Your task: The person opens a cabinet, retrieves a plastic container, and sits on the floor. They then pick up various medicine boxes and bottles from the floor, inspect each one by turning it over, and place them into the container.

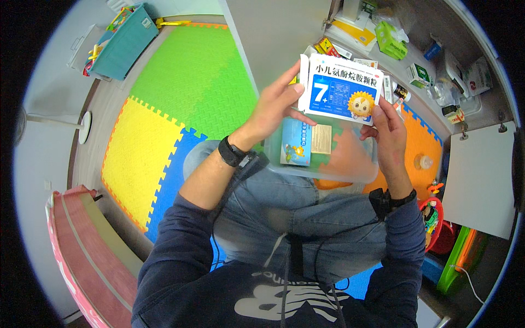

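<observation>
A white and blue medicine carton (342, 90), printed with a cartoon sunflower face, is held up between both my hands. My left hand (283, 98) grips its left end, where a white side flap stands out. At the lower right corner, my right hand (387, 127) pinches the carton between thumb and fingers. Below it sits a translucent plastic bin (352, 174) in front of my lap. Inside the bin stand a light blue carton (296, 141) and a small beige box (321, 139). The carton hides part of the bin's far side.
An open cabinet shelf (434, 78) at the right holds boxes, a green tissue pack (390, 40) and bottles. Its white door (480, 176) hangs down. Foam mats (192, 74) cover the floor. A teal toy bin (123, 45) stands far left; a red toy bucket (439, 221) is at right.
</observation>
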`<state>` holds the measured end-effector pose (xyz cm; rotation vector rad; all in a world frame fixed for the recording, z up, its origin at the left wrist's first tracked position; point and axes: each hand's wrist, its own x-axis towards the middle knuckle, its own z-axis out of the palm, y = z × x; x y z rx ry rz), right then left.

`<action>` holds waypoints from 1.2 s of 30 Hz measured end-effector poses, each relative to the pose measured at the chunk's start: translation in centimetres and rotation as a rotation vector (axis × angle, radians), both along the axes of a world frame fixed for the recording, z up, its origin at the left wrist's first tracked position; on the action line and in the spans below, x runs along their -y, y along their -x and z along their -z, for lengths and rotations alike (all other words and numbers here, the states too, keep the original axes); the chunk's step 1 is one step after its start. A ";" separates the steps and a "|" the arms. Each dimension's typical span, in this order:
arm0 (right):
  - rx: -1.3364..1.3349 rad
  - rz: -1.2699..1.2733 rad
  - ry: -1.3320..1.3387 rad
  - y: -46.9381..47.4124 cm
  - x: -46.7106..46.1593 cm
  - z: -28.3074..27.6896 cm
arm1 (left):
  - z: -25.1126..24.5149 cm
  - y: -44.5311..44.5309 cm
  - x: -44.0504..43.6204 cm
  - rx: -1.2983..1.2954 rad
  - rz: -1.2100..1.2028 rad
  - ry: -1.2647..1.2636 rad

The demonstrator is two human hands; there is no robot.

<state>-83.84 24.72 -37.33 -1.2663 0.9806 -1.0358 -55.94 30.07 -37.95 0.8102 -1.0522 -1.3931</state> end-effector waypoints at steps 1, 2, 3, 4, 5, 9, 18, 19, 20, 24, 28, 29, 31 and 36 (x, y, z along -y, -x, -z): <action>-0.003 -0.002 0.006 0.0 -0.1 -0.1 | 0.0 0.0 0.0 0.005 0.006 0.006; -0.006 -0.004 0.011 0.0 -0.1 -0.1 | 0.0 0.0 0.0 0.009 0.011 0.010; 0.000 -0.005 0.012 0.0 -0.1 -0.2 | 0.0 0.0 0.0 0.012 0.014 0.014; -0.007 -0.010 0.014 0.0 -0.1 -0.2 | 0.0 0.0 0.0 0.013 0.014 0.022; -0.006 -0.013 0.010 0.0 -0.1 -0.2 | 0.0 0.0 0.0 0.013 0.014 0.031; 0.001 -0.010 -0.003 0.0 -0.1 -0.3 | 0.0 0.1 0.0 0.022 0.007 0.050; -0.004 -0.007 0.009 -0.2 -0.2 -0.1 | 0.1 -0.2 0.1 0.063 -0.013 0.058; -0.006 -0.011 0.013 -0.2 -0.2 -0.1 | 0.1 -0.2 0.1 0.052 0.001 0.085; -0.006 -0.016 0.012 -0.2 -0.2 -0.1 | 0.0 -0.3 0.0 0.050 0.008 0.090; -0.008 -0.012 -0.002 -0.3 -0.4 -0.3 | -0.4 -0.4 0.0 0.095 -0.035 0.109; -0.036 -0.043 0.007 -0.3 -0.6 -0.4 | -0.7 -0.7 0.0 0.049 -0.030 0.051; -0.035 -0.043 0.007 -0.3 -0.7 -0.4 | -0.7 -0.8 0.1 0.048 -0.028 0.049; -0.031 -0.038 -0.002 -0.4 -0.6 -0.3 | -0.8 -1.0 0.1 0.058 -0.030 0.053; -0.004 -0.040 -0.036 -0.3 -0.3 -0.2 | -1.1 -1.3 0.0 0.047 -0.019 0.065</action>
